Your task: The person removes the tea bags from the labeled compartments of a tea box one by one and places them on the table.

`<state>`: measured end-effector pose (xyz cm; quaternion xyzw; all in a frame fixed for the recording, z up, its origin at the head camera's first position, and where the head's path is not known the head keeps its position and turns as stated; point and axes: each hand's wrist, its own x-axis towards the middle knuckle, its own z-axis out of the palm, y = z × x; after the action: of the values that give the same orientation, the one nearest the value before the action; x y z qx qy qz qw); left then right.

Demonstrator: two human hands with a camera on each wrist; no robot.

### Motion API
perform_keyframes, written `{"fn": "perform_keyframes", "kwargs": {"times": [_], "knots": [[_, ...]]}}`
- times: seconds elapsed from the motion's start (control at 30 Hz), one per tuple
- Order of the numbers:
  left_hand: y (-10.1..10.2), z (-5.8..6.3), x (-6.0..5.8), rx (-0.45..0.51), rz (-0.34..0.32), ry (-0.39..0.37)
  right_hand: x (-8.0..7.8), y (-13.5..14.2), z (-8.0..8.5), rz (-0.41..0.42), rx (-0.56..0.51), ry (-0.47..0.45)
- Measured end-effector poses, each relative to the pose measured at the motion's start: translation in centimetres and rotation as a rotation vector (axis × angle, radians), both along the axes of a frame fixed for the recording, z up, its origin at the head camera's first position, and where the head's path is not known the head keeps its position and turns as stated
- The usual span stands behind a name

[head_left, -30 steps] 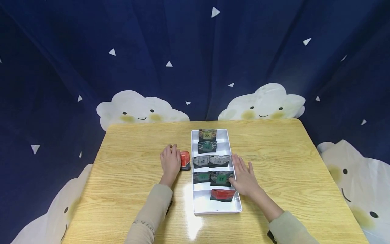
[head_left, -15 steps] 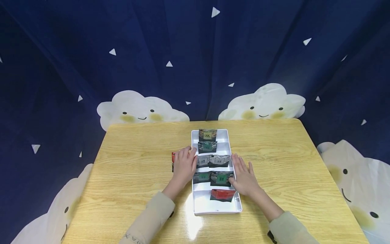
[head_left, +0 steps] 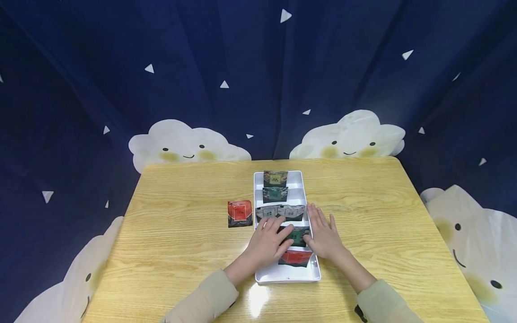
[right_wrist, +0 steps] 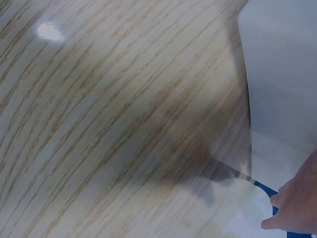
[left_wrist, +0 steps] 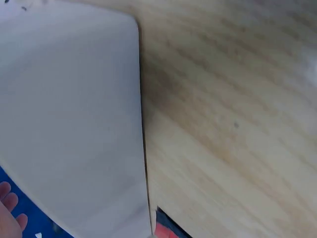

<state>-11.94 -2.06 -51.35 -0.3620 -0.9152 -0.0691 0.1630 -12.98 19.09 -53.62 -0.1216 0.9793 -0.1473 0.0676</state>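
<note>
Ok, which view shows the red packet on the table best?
The head view: there the red packet lies whole and uncovered on the table, left of the tray. The left wrist view catches only a red and black corner at its bottom edge; the right wrist view shows none of it.

A curtained nook, with navy cloud-print curtains (head_left: 258,67) around a wooden table (head_left: 181,202).

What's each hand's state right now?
Left hand: open, fingers spread over the white tray.
Right hand: open, fingers straight along the tray's right edge.
</note>
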Motion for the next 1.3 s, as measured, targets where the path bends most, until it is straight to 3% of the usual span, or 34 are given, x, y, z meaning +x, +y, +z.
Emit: {"fn": "perform_keyframes", "kwargs": {"times": [0.23, 0.4, 0.53, 0.83, 1.3], "knots": [[0.3, -0.7, 1.3, -0.061, -0.092, -0.035, 0.0, 0.0, -0.1, 0.001, 0.006, 0.004], [0.6, -1.4, 1.8, -0.076, -0.121, -0.062, 0.0, 0.0, -0.1, 0.007, 0.009, 0.007], [1.0, -1.8, 1.9, -0.076, -0.136, -0.039, 0.0, 0.0, -0.1, 0.008, 0.013, 0.012], [1.4, -2.3, 2.0, -0.095, -0.131, 0.034, 0.1, -0.1, -0.1, 0.005, -0.012, 0.033], [1.7, -2.7, 2.0, -0.128, -0.105, 0.078, 0.1, -0.1, -0.2, 0.006, -0.025, 0.046]]}}
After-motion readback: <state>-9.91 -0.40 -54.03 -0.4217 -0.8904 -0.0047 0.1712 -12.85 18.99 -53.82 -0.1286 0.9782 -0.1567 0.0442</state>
